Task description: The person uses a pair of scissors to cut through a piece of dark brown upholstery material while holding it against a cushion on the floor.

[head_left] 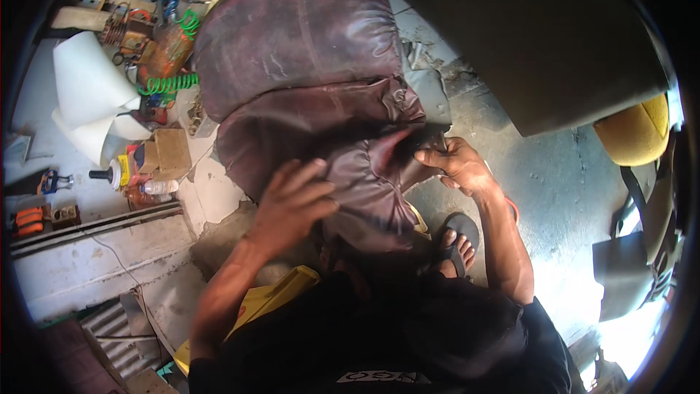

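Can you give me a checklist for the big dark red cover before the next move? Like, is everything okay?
1. Right hand gripping the dark red cover at its edge: ok.
2. Left hand touching the cover: cannot tell, it's blurred above it.
3. Cover lying smooth: not ok, it's wrinkled near the hands.
4. Sandal on the foot by the cover: ok.
5. Green hose away from both hands: ok.

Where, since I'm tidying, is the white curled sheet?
The white curled sheet is at upper left in the head view, beside the green coil, left of the maroon upholstery.
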The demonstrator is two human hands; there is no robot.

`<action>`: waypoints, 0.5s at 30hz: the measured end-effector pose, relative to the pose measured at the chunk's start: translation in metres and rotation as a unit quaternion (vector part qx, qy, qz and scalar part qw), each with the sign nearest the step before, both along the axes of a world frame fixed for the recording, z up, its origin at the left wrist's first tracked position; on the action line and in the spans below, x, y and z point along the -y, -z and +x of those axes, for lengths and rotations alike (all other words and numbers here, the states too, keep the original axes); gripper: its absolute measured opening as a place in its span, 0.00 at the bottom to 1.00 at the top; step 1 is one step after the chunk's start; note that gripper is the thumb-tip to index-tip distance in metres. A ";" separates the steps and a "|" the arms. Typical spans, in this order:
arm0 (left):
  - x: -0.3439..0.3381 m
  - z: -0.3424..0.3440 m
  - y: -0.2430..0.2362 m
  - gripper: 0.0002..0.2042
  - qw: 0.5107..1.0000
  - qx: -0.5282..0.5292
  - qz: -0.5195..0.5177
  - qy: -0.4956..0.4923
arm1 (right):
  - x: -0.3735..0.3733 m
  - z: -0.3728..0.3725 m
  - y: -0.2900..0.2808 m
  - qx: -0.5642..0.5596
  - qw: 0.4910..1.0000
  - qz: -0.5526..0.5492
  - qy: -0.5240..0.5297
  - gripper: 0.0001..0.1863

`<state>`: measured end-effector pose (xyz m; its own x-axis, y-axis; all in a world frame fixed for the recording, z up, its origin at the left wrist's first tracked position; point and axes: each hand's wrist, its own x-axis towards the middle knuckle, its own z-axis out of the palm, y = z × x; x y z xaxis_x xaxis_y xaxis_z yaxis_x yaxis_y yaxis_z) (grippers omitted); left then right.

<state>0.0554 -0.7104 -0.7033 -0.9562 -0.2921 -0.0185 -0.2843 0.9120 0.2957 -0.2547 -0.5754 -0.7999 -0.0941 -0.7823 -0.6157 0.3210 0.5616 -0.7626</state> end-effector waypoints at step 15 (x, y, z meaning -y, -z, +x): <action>-0.115 -0.057 0.201 0.16 0.935 0.192 0.062 0.290 | -0.133 0.042 0.161 -0.390 0.911 0.076 0.114 0.31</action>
